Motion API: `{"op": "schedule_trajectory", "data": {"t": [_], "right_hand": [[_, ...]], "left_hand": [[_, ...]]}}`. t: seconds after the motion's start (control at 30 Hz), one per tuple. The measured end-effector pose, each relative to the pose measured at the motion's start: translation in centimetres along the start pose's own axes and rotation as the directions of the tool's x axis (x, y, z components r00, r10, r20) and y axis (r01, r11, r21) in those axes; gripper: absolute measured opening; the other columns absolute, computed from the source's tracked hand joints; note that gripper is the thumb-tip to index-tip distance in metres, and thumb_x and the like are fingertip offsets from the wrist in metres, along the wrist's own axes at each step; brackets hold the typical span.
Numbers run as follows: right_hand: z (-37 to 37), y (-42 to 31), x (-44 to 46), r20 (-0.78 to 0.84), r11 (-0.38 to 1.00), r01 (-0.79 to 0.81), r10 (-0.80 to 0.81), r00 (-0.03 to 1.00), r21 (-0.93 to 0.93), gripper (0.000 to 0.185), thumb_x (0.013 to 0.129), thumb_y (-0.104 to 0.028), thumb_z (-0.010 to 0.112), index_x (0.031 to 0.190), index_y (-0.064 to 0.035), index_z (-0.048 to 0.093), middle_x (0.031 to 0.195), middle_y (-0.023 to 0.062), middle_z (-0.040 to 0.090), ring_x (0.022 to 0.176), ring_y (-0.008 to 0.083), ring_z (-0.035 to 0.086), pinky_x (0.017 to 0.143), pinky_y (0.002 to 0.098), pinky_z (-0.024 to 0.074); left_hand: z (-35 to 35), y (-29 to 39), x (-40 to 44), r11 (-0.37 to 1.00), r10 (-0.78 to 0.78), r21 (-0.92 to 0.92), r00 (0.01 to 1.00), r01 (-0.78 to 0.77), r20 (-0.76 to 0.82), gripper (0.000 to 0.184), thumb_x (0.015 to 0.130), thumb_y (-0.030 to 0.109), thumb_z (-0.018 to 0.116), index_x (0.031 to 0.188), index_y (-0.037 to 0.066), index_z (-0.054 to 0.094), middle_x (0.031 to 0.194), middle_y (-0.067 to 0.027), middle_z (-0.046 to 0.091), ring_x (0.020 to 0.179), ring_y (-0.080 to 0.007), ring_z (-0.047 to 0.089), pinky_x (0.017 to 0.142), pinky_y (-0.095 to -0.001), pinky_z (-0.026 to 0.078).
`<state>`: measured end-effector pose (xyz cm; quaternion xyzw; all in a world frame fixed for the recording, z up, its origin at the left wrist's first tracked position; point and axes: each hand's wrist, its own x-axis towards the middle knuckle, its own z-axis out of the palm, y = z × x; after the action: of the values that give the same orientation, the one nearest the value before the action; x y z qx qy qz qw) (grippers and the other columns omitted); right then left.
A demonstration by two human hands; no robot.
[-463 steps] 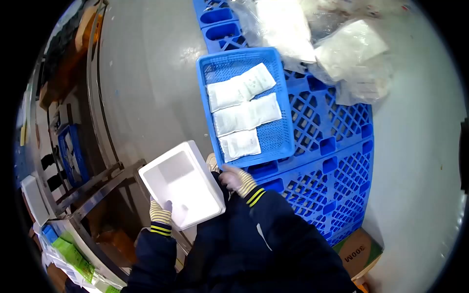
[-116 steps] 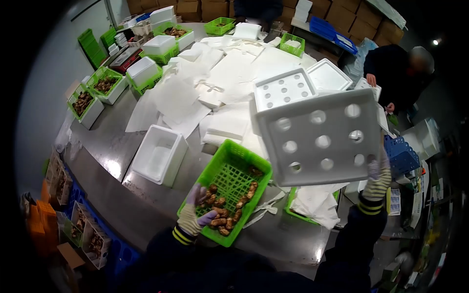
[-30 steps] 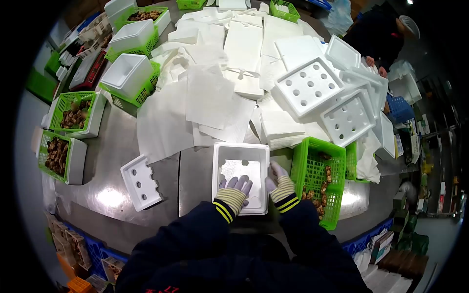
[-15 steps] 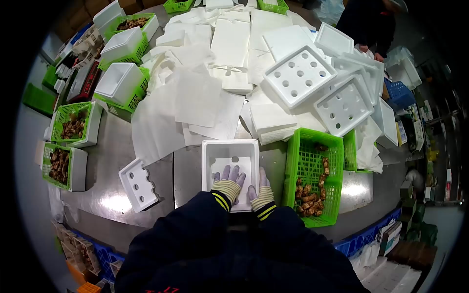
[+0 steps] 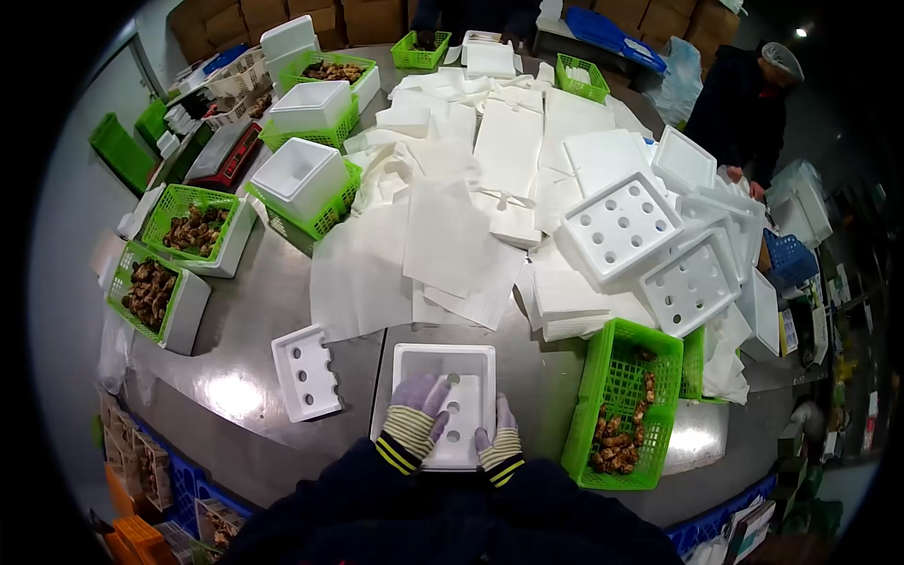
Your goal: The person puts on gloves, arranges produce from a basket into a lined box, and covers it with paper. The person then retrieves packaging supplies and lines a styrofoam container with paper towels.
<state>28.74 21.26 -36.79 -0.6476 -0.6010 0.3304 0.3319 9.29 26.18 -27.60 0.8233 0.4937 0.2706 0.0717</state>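
A white foam box [image 5: 489,363] stands on the metal table in front of me. In its bottom lies a white foam piece with a row of round holes [image 5: 454,424]. My left hand [image 5: 421,403], in a pale purple glove with a striped cuff, reaches over the left part of the box with fingers stretched out. At the right wall, my right hand [image 5: 501,435] straddles the rim, fingers outside and thumb inside. To the right is a green basket [image 5: 589,414] with brown mushroom-like pieces [image 5: 617,452]. Left of the box lies a broken foam piece with holes [image 5: 303,372].
White paper sheets [image 5: 443,235] cover the table's middle. Perforated foam lids [image 5: 621,224] are piled at the right. Foam boxes with filled green baskets [image 5: 202,221] line the left. A co-worker [image 5: 739,104] stands at the far right; another person's dark clothing shows at the far end.
The view has tilted up, showing more of the far table. My left hand has moved toward the box's left side, its fingers closer together. My right hand stays at the right wall.
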Motion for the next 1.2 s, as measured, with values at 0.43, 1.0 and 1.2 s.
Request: {"op": "schedule_trajectory", "data": {"t": [0.43,1.0,1.2], "right_hand": [[-3.0,-1.9,16.6,0.105,0.865,-0.087,0.04,0.994,0.495,0.053,0.083,-0.001,0.057,0.132,0.0019,0.037,0.097,0.0138,0.061,0.08,0.0121,0.057,0.073,0.0226,0.0474],[7.9,-4.6,34.1,0.267,0.693,-0.62,0.56,0.785,0.369,0.029,0.07,-0.012,0.071,0.096,-0.0046,0.06,0.071,0.0058,0.063,0.06,0.0156,0.06,0.052,0.03,0.0467],[6.0,-4.7,34.7,0.167,0.906,-0.315,0.277,0.946,0.283,0.044,0.067,-0.018,0.076,0.104,-0.0042,0.058,0.084,0.0077,0.065,0.08,0.02,0.062,0.072,0.032,0.0495]], "left_hand": [[9.2,-7.7,-4.3,0.738,-0.574,-0.359,0.812,0.571,0.111,0.074,0.078,0.01,0.057,0.14,0.0,0.017,0.133,-0.0258,0.035,0.12,-0.0398,0.039,0.101,-0.0392,0.034],[5.6,-5.3,-1.8,0.601,-0.703,-0.256,0.653,0.757,0.282,0.069,0.084,0.018,0.051,0.142,0.007,0.014,0.118,-0.0257,0.047,0.105,-0.0408,0.048,0.09,-0.0463,0.041],[5.9,-5.3,-1.8,0.572,-0.7,-0.339,0.66,0.747,0.274,0.069,0.08,0.013,0.056,0.138,0.005,0.02,0.122,-0.0234,0.045,0.109,-0.0404,0.046,0.092,-0.0473,0.039]]}}
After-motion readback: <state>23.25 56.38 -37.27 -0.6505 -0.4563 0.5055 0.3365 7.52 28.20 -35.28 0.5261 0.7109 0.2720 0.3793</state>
